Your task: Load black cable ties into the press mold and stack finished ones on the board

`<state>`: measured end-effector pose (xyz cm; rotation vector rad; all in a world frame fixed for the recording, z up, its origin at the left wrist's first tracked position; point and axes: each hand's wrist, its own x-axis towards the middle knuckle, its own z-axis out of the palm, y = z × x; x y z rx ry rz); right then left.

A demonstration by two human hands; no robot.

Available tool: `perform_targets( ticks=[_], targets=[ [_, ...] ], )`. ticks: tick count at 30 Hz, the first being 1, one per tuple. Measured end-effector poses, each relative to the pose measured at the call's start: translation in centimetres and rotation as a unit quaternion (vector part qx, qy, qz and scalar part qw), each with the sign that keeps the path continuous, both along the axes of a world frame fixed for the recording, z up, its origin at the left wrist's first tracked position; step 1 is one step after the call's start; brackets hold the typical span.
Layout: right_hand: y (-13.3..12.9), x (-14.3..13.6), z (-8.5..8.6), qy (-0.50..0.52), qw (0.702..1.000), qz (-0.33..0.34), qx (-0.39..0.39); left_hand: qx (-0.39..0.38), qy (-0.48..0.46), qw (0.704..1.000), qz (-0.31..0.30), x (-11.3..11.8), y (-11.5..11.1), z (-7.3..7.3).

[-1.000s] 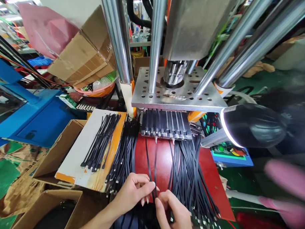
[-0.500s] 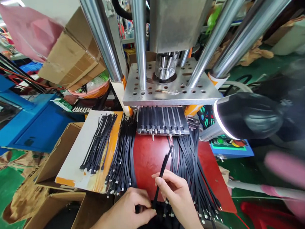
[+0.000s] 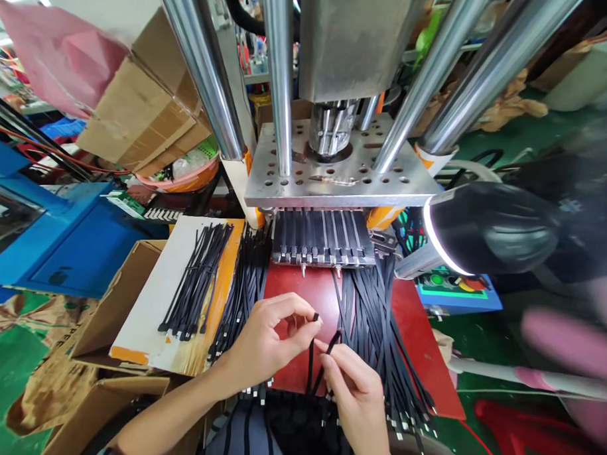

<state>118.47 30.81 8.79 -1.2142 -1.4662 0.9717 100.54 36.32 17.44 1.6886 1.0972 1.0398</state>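
Observation:
My left hand (image 3: 280, 334) pinches one end of a black flat cable (image 3: 312, 366) between thumb and forefinger; a short dark tip pokes out above the fingers. Just to the right and lower, my right hand (image 3: 356, 378) is closed on the same cable, which hangs in a loop below. Both hands are over the red work surface (image 3: 295, 284). Beyond them, a fixture (image 3: 324, 240) holds a row of black cables with metal connectors, under a steel press plate (image 3: 342, 180). A bundle of similar cables (image 3: 374, 318) spreads beside my right hand.
More cables (image 3: 198, 277) lie on a white and orange board (image 3: 141, 306) at left, above a cardboard box (image 3: 119, 300). Steel columns (image 3: 281, 89) rise around the press. A black round lamp-like device (image 3: 493, 227) stands at right, near a blue control box (image 3: 455, 295).
My left hand has moved up and right, now pinching the cable's end. My right hand has shifted slightly down, and the cable's upright end is lower.

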Motion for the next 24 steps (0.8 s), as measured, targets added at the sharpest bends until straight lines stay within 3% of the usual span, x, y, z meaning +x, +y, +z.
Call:
perform_targets(
  ticks=[7, 12, 15, 20, 22, 24],
  targets=[
    [0.7, 1.5, 1.9, 0.088, 0.996, 0.01, -0.026, -0.13, -0.113, 0.985, -0.023, -0.2, -0.2, -0.5],
    [1.7, 0.7, 3.4, 0.033, 0.998, 0.043, 0.029, -0.201, -0.226, 0.95, -0.071, -0.2, 0.4, -0.7],
    [2.3, -0.1, 3.6, 0.028, 0.997, 0.068, 0.037, -0.187, -0.222, 0.955, -0.067, -0.1, 0.7, -0.7],
    [2.7, -1.8, 2.5, 0.016, 0.998, 0.046, 0.041, -0.076, -0.102, 0.991, -0.038, -0.1, 1.8, 0.1],
    [2.2, -2.1, 1.5, -0.001, 0.997, 0.079, 0.01, -0.023, -0.066, 0.997, -0.01, -0.2, 3.1, 0.5],
    [1.7, -1.7, 0.8, -0.015, 0.985, 0.161, -0.06, 0.014, -0.048, 0.999, 0.018, -0.2, 5.2, 0.6]
  ],
)
